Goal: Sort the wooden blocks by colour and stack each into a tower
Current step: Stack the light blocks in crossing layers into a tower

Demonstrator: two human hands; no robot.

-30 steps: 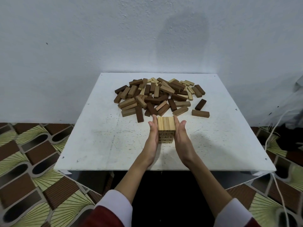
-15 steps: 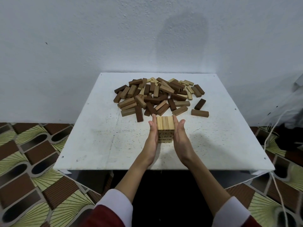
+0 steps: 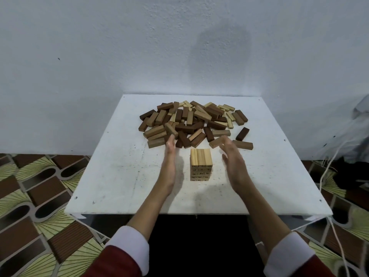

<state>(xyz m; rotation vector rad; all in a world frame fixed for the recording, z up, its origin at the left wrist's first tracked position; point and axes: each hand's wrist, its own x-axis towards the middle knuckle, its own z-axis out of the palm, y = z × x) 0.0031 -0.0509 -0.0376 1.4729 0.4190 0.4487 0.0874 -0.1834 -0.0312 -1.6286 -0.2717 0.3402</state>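
Pale tower (image 3: 200,163) free between both open hands' grips.

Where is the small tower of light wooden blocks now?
In the head view, the small tower of light wooden blocks stands centrally between both open hands, touching neither, just before the mixed block pile.

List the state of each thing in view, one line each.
Light-wood tower: upright, several layers, free-standing, untouched.
Mixed block pile: loose, unsorted, light and dark blocks jumbled.
Left hand: open, beside the tower, apart from it.
Right hand: open, beside the tower, apart from it.
White table: bears tower and pile.
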